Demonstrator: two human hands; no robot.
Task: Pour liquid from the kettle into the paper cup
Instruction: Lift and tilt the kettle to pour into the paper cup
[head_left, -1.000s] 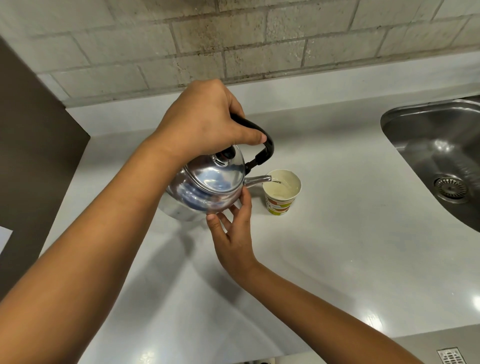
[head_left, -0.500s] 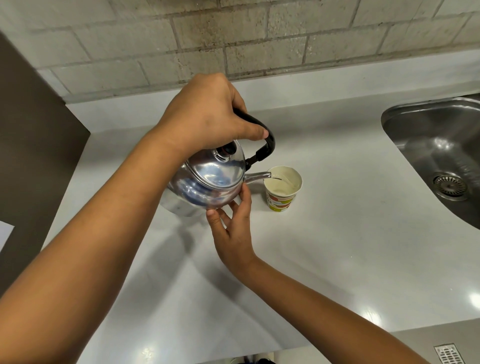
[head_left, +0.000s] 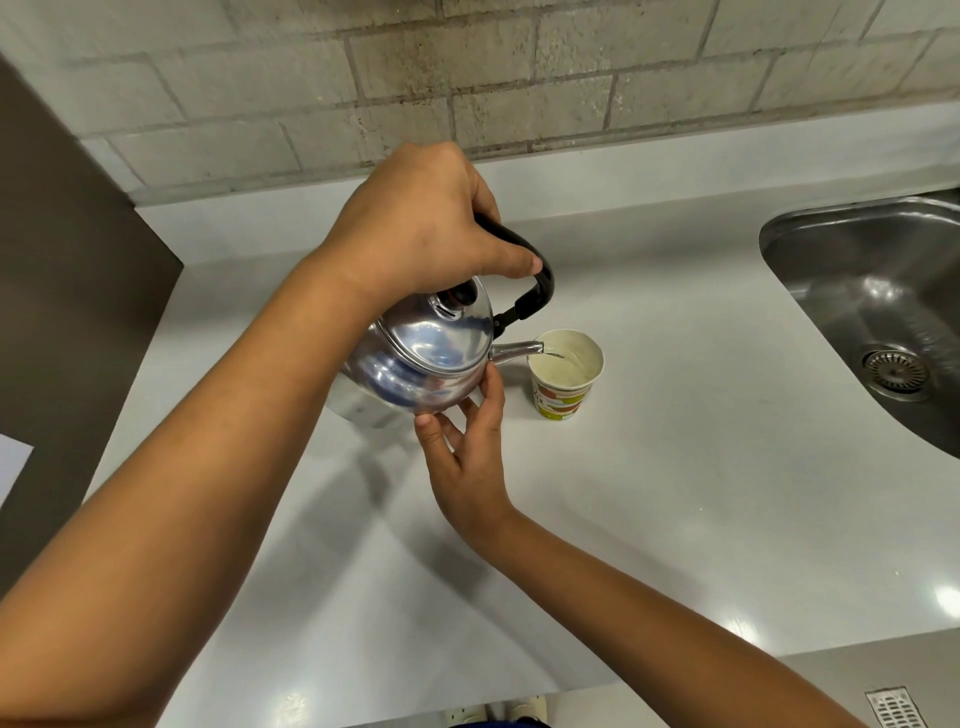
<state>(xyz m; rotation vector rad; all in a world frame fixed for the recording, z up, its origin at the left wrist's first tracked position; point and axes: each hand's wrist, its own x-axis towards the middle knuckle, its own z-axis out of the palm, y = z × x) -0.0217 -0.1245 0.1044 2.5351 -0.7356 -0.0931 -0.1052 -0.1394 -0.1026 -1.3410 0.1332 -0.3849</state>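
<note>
A shiny steel kettle (head_left: 426, 358) with a black handle hangs tilted to the right above the white counter. My left hand (head_left: 421, 239) is shut on that handle from above. The spout reaches over the rim of a paper cup (head_left: 563, 376) with a green and orange print, and a thin clear stream runs from the spout into it. The cup stands upright on the counter and holds some liquid. My right hand (head_left: 467, 447) is below the kettle, fingers spread, fingertips touching the kettle's lower side.
A steel sink (head_left: 883, 306) with a drain sits at the right. A brick wall (head_left: 519, 83) runs along the back of the white counter (head_left: 675, 519). A dark panel (head_left: 67, 312) stands at the left edge.
The kettle has tipped a little further toward the cup and liquid keeps running in. Both hands hold their places on the kettle.
</note>
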